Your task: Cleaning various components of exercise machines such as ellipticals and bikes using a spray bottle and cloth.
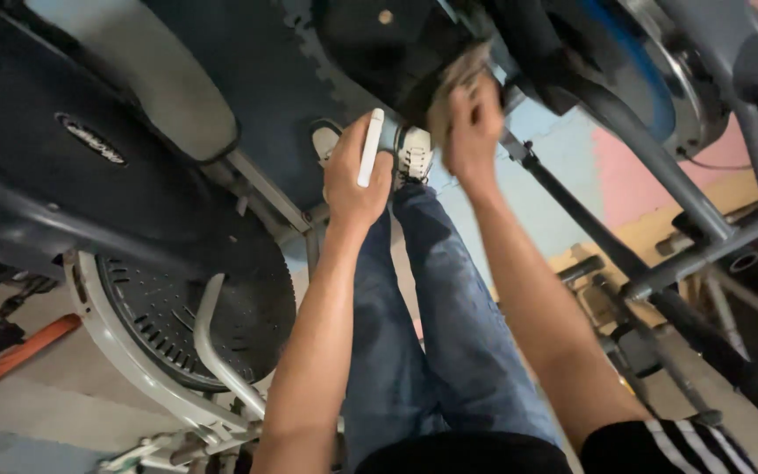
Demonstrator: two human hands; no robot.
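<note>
Nearest the lens: black sleeve with white stripes [668, 443] at 5 o'clock, bare forearms running up from it, and blue jeans [432, 333] between the arms, legs stretched toward 12 o'clock.

Largest item: exercise bike at left, black shroud [89, 167] filling 9 to 11 o'clock, grey seat pad [155, 88] above it, perforated black wheel disc [186, 316] in a white frame [125, 351] at 7 o'clock.

Second machine at right: blue-rimmed flywheel [651, 61] at 1 o'clock, grey tubing [660, 167] running down to 4 o'clock, black housing [396, 44] at 12 o'clock.

Orange bar [10, 355] on the floor at 8 o'clock.

White sneakers [414, 151] just above centre, under the black housing.

Right hand [471, 123]: fingers clenched on a beige cloth [454, 79], pressed against the underside of the black housing.

Left hand [357, 180]: closed around a slim white flat object [372, 145], held upright, just left of the right hand, not touching the machine. What the object is cannot be told.
</note>
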